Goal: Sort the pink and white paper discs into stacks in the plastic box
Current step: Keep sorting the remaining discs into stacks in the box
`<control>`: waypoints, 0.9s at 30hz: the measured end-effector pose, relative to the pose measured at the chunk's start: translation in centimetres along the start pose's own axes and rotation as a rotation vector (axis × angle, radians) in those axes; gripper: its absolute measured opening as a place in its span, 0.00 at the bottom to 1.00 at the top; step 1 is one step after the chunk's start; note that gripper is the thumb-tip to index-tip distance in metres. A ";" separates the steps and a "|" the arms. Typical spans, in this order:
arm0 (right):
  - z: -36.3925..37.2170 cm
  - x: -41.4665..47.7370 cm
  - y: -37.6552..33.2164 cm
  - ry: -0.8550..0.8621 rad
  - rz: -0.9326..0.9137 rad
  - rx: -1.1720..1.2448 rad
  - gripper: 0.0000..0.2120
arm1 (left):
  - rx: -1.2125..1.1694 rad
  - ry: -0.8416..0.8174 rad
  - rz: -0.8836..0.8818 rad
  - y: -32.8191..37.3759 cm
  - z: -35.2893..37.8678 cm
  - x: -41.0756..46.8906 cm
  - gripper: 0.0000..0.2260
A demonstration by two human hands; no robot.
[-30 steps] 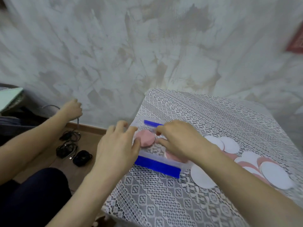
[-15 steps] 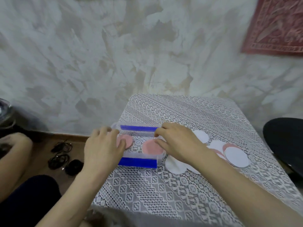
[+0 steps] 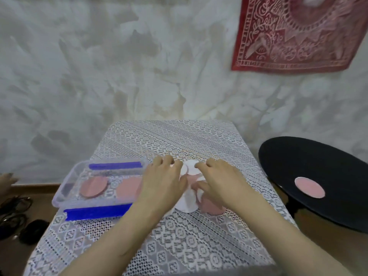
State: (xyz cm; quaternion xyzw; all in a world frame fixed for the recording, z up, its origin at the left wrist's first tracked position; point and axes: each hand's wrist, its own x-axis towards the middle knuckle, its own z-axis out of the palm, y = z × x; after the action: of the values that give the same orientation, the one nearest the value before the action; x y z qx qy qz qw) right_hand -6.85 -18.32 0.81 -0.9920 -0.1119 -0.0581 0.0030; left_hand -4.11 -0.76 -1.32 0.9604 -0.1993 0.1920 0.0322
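The paper discs (image 3: 188, 203) heaped on the lace cloth (image 3: 179, 246) just beside the plastic box (image 3: 59, 194) look feather-light and floppy, best nipped by an edge; left hand (image 3: 162, 183) and right hand (image 3: 218, 182) lie bent-fingered on them, grip impossible to tell.

Both hands are out front, palms down, side by side and almost touching. The left hand (image 3: 163, 183) has its fingers bent, tips pointing down. The right hand (image 3: 221, 181) mirrors it, thumb tucked inward toward the left. Bare forearms (image 3: 123, 234) angle in from below. Any grip is hidden underneath.
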 end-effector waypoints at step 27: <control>5.2 -4.3 2.8 -0.120 0.301 0.308 0.31 | -0.321 -0.047 0.002 2.7 5.0 -4.5 0.16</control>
State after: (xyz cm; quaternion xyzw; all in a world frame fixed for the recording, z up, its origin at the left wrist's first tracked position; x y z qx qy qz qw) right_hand -9.81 -21.93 -4.85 -0.9870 0.0297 0.0200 0.1565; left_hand -7.18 -2.26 -7.72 0.9470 -0.2289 0.1352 0.1805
